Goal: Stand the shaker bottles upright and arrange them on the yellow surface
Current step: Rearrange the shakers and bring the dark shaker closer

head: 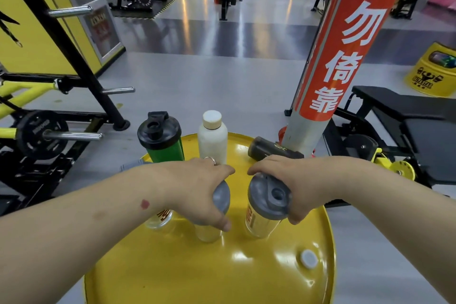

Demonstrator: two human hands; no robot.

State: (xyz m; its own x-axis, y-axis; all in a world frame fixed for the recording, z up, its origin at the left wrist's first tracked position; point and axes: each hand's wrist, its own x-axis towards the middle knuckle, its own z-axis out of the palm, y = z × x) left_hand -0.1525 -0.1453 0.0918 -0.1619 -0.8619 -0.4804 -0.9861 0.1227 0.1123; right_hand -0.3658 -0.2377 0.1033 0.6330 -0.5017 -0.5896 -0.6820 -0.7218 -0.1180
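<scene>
On the round yellow drum top (222, 276), my left hand (197, 192) grips the grey lid of a clear shaker bottle (209, 232) that stands upright. My right hand (291, 185) holds the grey lid of a second clear shaker bottle (261, 215) with an orange label, which leans slightly. Under my left wrist a third clear bottle (160, 219) with orange print is partly hidden. At the far edge a green shaker with a black lid (160, 140) and a white bottle (212, 138) stand upright. A dark shaker (271, 149) lies on its side at the back right.
A red and grey pole (328, 69) rises just behind the drum at right. A black bench (407, 116) is further right, a rack with weight plates (42, 133) at left. A small white cap (309, 258) sits in the drum top near its right rim.
</scene>
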